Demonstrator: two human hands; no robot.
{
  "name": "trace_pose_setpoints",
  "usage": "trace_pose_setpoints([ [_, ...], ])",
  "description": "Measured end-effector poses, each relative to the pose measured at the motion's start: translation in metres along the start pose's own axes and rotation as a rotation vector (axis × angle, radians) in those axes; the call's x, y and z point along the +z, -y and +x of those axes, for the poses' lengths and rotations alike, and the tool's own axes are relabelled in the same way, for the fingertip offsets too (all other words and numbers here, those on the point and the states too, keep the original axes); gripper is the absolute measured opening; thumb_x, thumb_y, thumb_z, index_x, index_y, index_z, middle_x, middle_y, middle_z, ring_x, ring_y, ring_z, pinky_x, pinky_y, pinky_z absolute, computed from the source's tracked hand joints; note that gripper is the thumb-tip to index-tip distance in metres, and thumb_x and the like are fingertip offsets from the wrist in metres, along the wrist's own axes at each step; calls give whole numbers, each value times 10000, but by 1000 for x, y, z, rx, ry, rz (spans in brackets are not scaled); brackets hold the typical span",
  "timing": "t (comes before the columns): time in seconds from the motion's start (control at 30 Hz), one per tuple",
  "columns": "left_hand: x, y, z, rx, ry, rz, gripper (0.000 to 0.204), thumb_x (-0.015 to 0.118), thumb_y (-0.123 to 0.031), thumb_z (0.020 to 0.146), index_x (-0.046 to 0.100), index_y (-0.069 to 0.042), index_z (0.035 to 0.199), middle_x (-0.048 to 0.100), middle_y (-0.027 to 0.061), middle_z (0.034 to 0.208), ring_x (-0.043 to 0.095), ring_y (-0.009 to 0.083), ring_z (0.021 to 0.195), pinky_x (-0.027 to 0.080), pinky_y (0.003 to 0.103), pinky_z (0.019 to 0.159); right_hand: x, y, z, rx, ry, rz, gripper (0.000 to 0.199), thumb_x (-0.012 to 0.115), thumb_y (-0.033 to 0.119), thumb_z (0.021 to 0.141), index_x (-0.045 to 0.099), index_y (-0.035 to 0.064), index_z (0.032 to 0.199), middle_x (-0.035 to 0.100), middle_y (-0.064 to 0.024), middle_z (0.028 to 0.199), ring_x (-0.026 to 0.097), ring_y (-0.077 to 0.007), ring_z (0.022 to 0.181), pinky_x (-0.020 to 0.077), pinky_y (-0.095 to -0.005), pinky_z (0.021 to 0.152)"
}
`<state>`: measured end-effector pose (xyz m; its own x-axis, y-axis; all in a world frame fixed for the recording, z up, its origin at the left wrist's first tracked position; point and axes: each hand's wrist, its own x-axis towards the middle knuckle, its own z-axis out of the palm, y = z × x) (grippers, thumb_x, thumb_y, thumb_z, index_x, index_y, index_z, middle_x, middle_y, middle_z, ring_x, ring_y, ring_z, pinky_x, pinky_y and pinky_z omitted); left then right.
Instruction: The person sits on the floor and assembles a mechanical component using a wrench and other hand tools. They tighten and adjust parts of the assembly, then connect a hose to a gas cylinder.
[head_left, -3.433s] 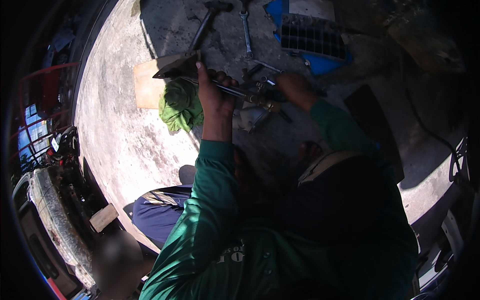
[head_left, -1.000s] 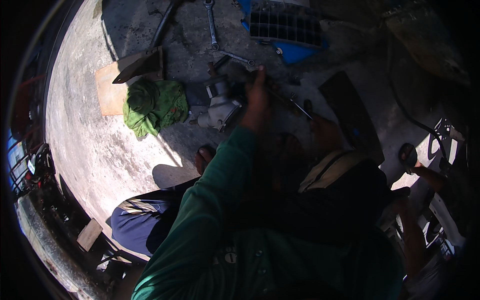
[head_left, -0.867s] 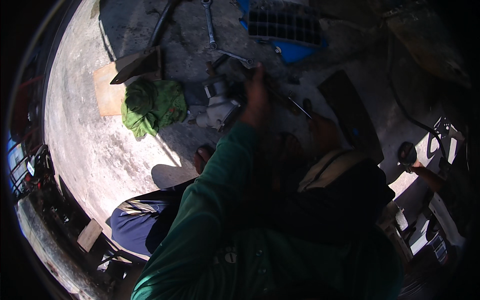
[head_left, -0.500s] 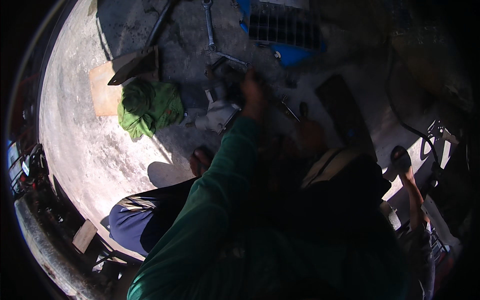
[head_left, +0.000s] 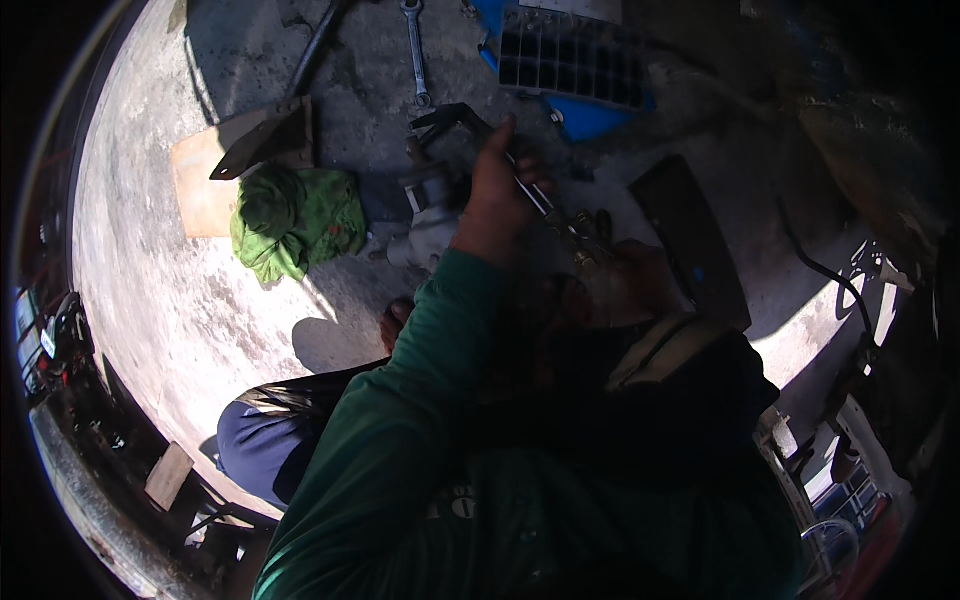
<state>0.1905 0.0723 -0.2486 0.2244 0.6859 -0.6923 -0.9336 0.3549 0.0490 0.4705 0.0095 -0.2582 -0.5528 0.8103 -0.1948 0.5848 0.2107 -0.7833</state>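
My left hand [head_left: 492, 205] is closed around the slim shiny shaft of a wrench [head_left: 536, 196], which slants down toward my right hand. My right hand [head_left: 640, 278], dim in shadow, is closed at a small metal fitting [head_left: 588, 248] with a brassy tint; its fingertips are hard to make out. The wrench's lower end meets or overlaps this fitting. Beyond my left hand a dark hooked shape [head_left: 452, 116] shows, too dark to name. Left of that hand lies a grey cast metal housing [head_left: 420, 225] on the floor.
A combination wrench [head_left: 415, 55] lies farther off, beside a blue case with a black compartment tray [head_left: 572, 62]. A green cloth [head_left: 300, 220] and cardboard [head_left: 205, 190] are at left. A dark flat plate [head_left: 692, 240] lies at right, near a black hose [head_left: 825, 262].
My left hand has taken the wrench off the floor beside the housing and brought it toward my right hand. Another person's foot and leg at right have left the view.
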Motion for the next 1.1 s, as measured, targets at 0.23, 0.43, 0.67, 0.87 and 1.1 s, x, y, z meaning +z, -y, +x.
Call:
trace_pose_setpoints([
  [0.23,30,-5,-39,-260,225,368,437,596,-495,986,475,-178,711,430,-55,628,387,52,493,314,257,504,-57,22,101,-276,331,-66,277,803,107,751,707,62,1007,665,-125,1118,634,-301,1082,506,-426,904],
  [0.43,26,14,-47,114,-45,699,388,685,-444,953,604,-64,943,512,10,674,503,129,522,433,300,480,-78,123,133,-639,302,-360,349,809,91,742,641,30,1042,645,-119,1044,638,-311,1020,506,-422,860],
  [0.67,11,-11,-38,454,-263,436,340,673,-427,968,552,-134,848,463,-1,685,426,142,544,398,331,514,-77,182,113,-461,559,12,258,792,154,778,648,32,954,631,-120,976,660,-302,931,525,-418,794],
  [0.87,20,-50,-57,541,-240,55,434,637,-529,960,463,-157,822,397,-23,654,398,122,539,402,317,559,-60,137,53,-168,381,300,210,755,91,807,668,11,981,671,-89,1076,673,-248,945,531,-344,815],
  [1.1,30,-58,-71,440,-89,122,410,642,-510,961,485,-156,826,388,-23,645,388,122,536,396,312,560,-23,51,69,37,296,317,277,604,-10,822,672,2,1090,707,-138,1010,684,-162,931,532,-308,782],
])
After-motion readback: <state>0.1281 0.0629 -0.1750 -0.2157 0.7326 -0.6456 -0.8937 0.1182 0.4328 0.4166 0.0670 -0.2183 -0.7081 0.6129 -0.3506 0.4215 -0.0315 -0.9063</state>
